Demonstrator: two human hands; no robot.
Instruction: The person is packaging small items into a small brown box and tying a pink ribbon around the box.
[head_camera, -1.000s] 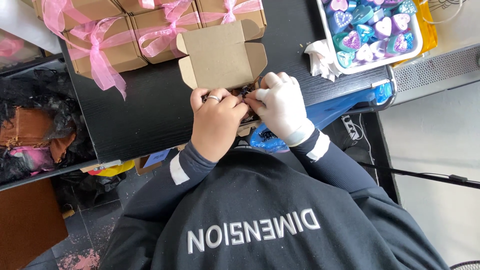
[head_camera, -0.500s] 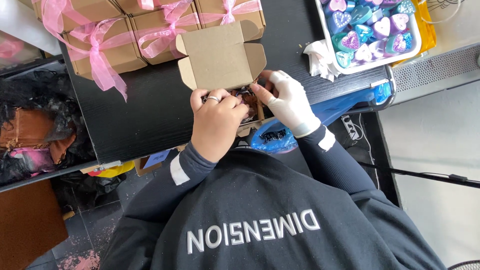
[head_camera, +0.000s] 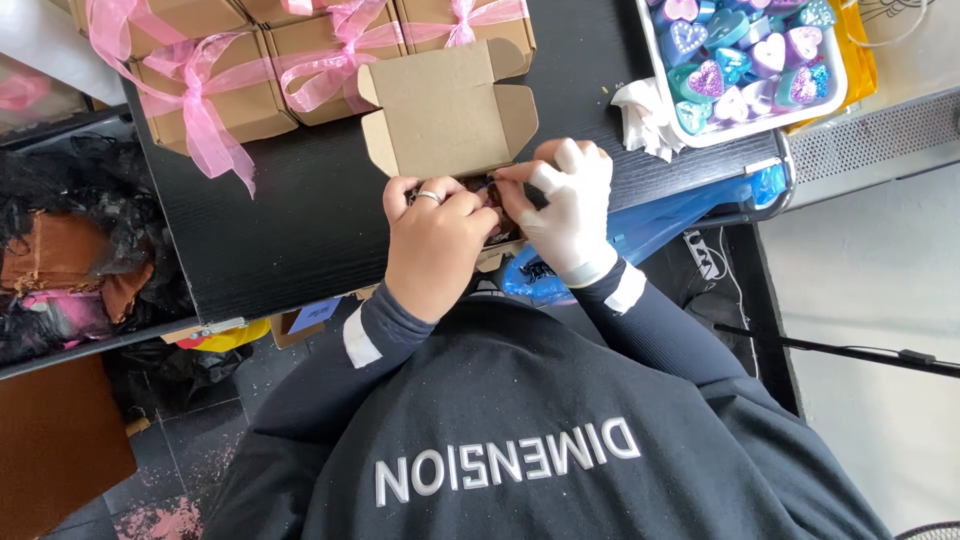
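Note:
A small brown cardboard box stands open at the near edge of the black table, its lid flap raised away from me. My left hand, bare with a ring, curls over the box's left side, fingertips in the dark filling inside. My right hand, in a white glove, bends over the right side, its fingers pinching the same dark filling. The two hands touch above the box and hide most of what lies in it.
Several closed brown boxes tied with pink ribbon line the far side of the table. A white tray of coloured heart-shaped pieces sits at far right, crumpled white tissue beside it. Dark fabric lies on the left.
My gloved right hand has shifted a little to the right and its fingers have reached further over the box. My left hand has stayed in place.

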